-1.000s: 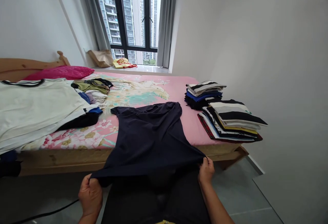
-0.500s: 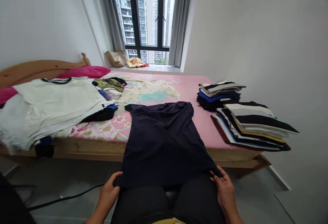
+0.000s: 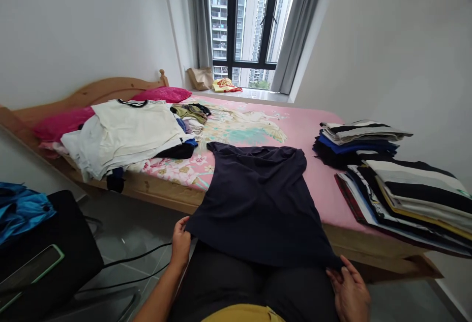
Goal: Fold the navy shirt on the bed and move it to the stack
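A dark navy shirt lies spread from the bed's edge down over my thighs, its far end resting on the pink bedding. My left hand pinches its near left corner between thumb and fingers. At the near right corner, my right hand is closed on the hem. The cloth between both hands is stretched wide, with soft creases toward its far end.
Folded clothes stand in two stacks, a nearer one and a farther one, on the bed's right. Unfolded white shirts heap at left. A black chair at lower left bears a phone and blue fabric.
The view has turned left, bringing the chair and phone into sight. My left hand has raised its corner of the shirt a little, so the hem now slants down toward my right hand.
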Demonstrator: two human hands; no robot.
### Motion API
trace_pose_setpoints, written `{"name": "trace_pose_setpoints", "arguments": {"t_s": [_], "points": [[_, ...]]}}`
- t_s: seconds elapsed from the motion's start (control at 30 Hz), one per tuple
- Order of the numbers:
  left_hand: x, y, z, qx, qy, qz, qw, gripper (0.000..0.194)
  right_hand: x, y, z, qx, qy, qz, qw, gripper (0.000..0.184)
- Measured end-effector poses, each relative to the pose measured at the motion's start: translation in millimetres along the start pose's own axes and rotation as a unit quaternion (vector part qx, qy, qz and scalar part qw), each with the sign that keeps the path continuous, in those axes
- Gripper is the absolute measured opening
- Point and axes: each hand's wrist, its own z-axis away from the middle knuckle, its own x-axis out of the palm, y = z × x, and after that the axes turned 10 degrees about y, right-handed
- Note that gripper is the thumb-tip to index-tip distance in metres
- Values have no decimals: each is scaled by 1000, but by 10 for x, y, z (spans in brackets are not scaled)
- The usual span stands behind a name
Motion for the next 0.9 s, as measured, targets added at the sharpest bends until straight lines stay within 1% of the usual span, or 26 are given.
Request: {"name": "trace_pose_setpoints", "arguments": {"t_s": [0.07, 0.13, 0.23, 0.3, 0.33, 0.4, 0.47, 0.53, 0.63, 0.7, 0.8, 0.83, 0.9], "points": [[78, 12, -7, -47, -52, -30, 997, 47, 55, -55, 23, 8, -17, -3, 1000, 57], [155, 2, -40, -72, -76, -58, 993, 46, 136, -118, 41, 3, -25, 11, 1000, 62], [254, -59, -136, -53, -33, -50, 997, 48, 270, -170, 24, -21, -31, 43, 998, 65], [295, -121, -212, -43, -2, -40, 998, 46, 334, -153, -23, -56, -29, 66, 996, 64], [305, -153, -245, -39, 0, -49, 998, 45, 352, -131, -54, -75, -23, 78, 994, 64], [303, -214, -289, -32, -21, -101, 994, 44, 357, -77, -120, -100, -10, 104, 989, 63], [281, -258, -300, -30, -50, -158, 986, 47, 334, -29, -185, -102, -6, 136, 985, 59], [255, -282, -284, -45, -62, -197, 977, 52, 302, -2, -247, -96, -9, 162, 982, 55], [227, -302, -256, -56, -43, -219, 973, 56, 286, 7, -334, -101, -11, 178, 979, 52], [212, -325, -259, -34, -19, -211, 977, 54, 307, 5, -383, -114, -12, 184, 976, 46], [197, -360, -284, 4, 29, -194, 981, 49, 358, -21, -418, -137, -5, 185, 973, 32], [196, -355, -288, 11, 46, -183, 982, 48, 371, -43, -419, -145, 4, 182, 973, 30], [199, -293, -277, 24, 70, -140, 987, 49, 375, -119, -414, -161, 30, 169, 972, 32]]}}
